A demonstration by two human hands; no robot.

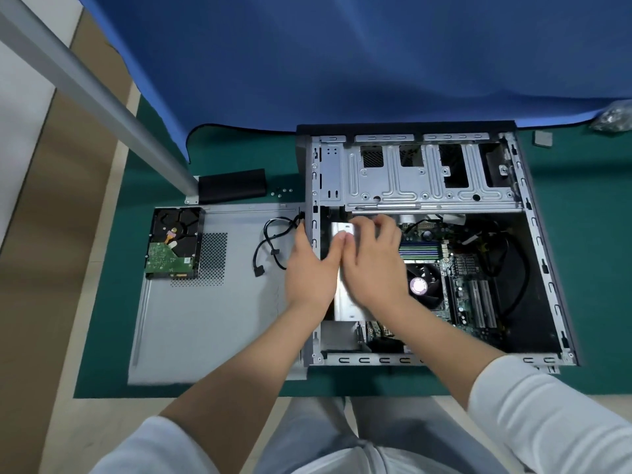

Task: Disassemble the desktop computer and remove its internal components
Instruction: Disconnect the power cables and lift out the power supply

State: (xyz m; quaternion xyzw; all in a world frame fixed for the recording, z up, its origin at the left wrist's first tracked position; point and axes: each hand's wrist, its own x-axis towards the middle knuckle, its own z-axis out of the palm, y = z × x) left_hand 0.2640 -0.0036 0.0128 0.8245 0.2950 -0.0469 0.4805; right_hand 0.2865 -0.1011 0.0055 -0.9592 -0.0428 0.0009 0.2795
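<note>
The open desktop case (533, 241) lies on its side on the green mat. Inside it I see the motherboard (472, 295) with a CPU fan (424, 285) and black cables. At the case's left wall sits a silver metal box (343, 299), the power supply by its look. My left hand (309, 268) grips its left edge, thumb on top. My right hand (371, 261) lies over its top, fingers curled at the far end. A removed hard drive (172, 242) rests on the detached side panel (212, 302) to the left.
A black cable (270, 246) trails from the case onto the side panel. A black block (232, 185) and small screws (281, 191) lie behind the panel. A grey pole (89, 94) slants at the left. Blue cloth (342, 56) hangs behind. A bag (614, 118) sits far right.
</note>
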